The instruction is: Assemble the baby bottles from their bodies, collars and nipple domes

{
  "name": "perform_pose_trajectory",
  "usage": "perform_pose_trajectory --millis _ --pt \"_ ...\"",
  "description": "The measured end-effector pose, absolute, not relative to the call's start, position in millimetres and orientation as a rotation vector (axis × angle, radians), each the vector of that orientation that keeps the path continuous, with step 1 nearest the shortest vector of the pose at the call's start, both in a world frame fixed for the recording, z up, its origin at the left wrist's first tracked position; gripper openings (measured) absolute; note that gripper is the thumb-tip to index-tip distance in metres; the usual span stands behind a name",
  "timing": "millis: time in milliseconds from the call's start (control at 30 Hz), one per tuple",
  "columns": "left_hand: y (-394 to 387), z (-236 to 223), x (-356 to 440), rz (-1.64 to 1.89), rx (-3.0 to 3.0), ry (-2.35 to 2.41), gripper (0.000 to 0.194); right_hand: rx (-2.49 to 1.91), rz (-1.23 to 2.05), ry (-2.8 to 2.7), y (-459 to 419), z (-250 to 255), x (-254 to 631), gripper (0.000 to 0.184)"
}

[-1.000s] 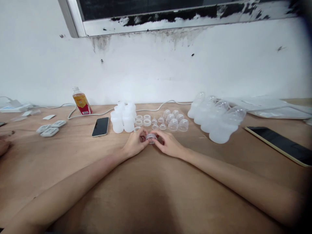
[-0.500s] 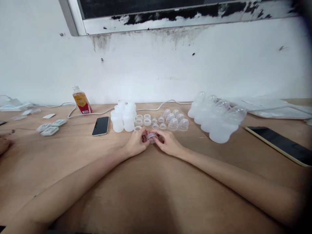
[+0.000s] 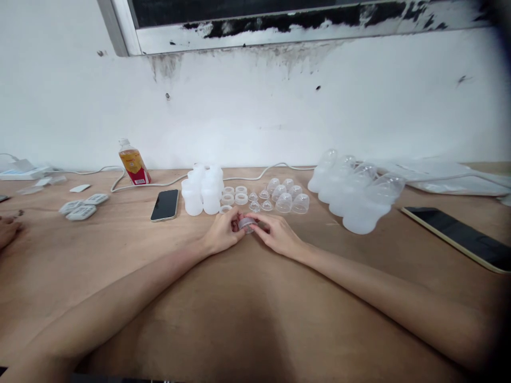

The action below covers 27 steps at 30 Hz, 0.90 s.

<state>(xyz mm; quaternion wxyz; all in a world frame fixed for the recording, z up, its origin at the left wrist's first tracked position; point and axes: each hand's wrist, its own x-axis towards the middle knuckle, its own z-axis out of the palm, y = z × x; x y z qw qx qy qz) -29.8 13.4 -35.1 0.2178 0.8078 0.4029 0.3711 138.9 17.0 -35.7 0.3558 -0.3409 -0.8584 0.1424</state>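
Observation:
Between both hands is a translucent bottle collar (image 3: 248, 223), held just over the table; whether a nipple is fitted in it I cannot tell. My left hand (image 3: 224, 232) is closed on its left side, thumb in front. My right hand (image 3: 278, 234) pinches its right side with thumb and fingers. Just beyond the hands lie several more collars (image 3: 240, 199) in rows. Right of those are small clear nipples (image 3: 266, 205), then clear domed caps (image 3: 283, 203). White bottle bodies (image 3: 194, 201) stand together behind my left hand.
Capped bottles (image 3: 359, 213) stand in rows at the right, near a large phone (image 3: 459, 236) and plastic bags (image 3: 439, 178). Leftward are a smaller phone (image 3: 165, 206), a drink bottle (image 3: 134, 164), white pads (image 3: 82, 211) and a cable (image 3: 263, 173). Another person's hand (image 3: 8, 231) rests at the left edge.
The collar has tilted and shifted slightly left between my fingers, and my fingers have moved a little around it. Everything else on the table stays put.

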Motion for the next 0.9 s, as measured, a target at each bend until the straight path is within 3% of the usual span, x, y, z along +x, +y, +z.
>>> perform_pose_trajectory --millis 467,900 --pt "12.0 -33.8 -25.1 1.075 2.208 1.215 0.01 -0.878 0.239 -2.204 17.2 -35.8 135.9 0.028" --pt "12.9 -32.4 -25.3 1.063 2.182 1.215 0.012 -0.991 0.415 -2.057 21.3 -35.2 133.6 0.017"
